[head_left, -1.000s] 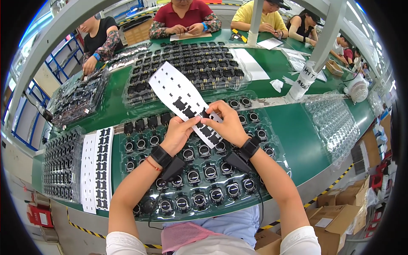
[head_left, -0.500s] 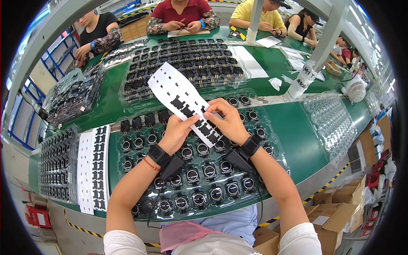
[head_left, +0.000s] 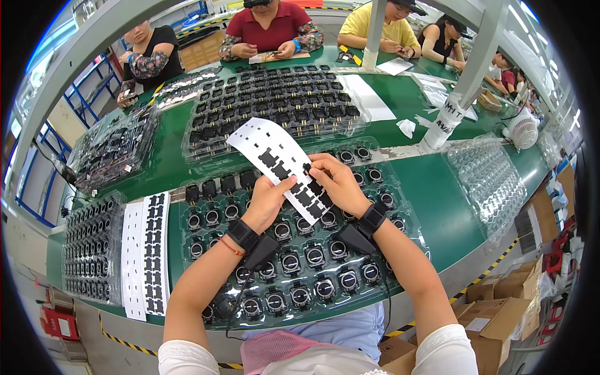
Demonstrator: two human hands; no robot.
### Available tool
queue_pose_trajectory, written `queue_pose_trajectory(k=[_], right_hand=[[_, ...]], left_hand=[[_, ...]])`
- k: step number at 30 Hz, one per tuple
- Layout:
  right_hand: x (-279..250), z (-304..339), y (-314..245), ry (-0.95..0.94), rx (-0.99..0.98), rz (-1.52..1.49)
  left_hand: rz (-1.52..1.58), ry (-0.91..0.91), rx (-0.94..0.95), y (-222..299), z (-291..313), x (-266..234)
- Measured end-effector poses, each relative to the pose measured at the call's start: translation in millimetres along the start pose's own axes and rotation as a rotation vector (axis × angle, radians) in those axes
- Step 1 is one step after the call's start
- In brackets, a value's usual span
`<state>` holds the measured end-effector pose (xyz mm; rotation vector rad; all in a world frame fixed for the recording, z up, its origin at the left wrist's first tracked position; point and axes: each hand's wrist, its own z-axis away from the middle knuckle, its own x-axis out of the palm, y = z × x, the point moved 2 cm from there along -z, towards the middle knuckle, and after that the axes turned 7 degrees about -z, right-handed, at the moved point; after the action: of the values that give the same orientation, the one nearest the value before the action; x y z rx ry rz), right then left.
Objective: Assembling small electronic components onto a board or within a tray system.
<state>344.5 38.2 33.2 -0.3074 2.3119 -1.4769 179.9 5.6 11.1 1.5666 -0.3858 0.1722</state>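
A white sheet of black adhesive stickers (head_left: 265, 136) is held tilted above the bench, its far end curling up. My left hand (head_left: 267, 203) pinches its near-left edge between thumb and fingers. At the opposite edge, my right hand (head_left: 340, 186) has thumb and fingertips closed on a small black sticker (head_left: 307, 168), which seems partly lifted from the sheet. Below both hands lies a clear plastic tray (head_left: 409, 228) with rows of round-faced black parts (head_left: 290, 262). Square black parts (head_left: 209, 187) fill part of its far row. Wrist straps with black boxes are on both my wrists.
Trays of black parts (head_left: 94, 250) and more sticker sheets (head_left: 156, 262) lie at left. A large filled tray (head_left: 275, 103) stands beyond, with co-workers across the bench. At right are a wrapped post (head_left: 442, 122), stacked clear trays (head_left: 490, 178) and a fan (head_left: 522, 132).
The sheet and both hands appear slightly lower and to the right, along with the whole scene. My right fingertips now show a small black sticker at the sheet's edge.
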Motion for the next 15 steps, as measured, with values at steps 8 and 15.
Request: queue_pose_trajectory(k=[8,15], right_hand=[[-16,-3,13,0.343,-0.135,0.245],[-52,-7,19,0.698,0.032,0.155]], left_hand=[[0.004,0.078,0.002,0,-3,0],[-0.057,0.149,0.095,2,-2,-4]])
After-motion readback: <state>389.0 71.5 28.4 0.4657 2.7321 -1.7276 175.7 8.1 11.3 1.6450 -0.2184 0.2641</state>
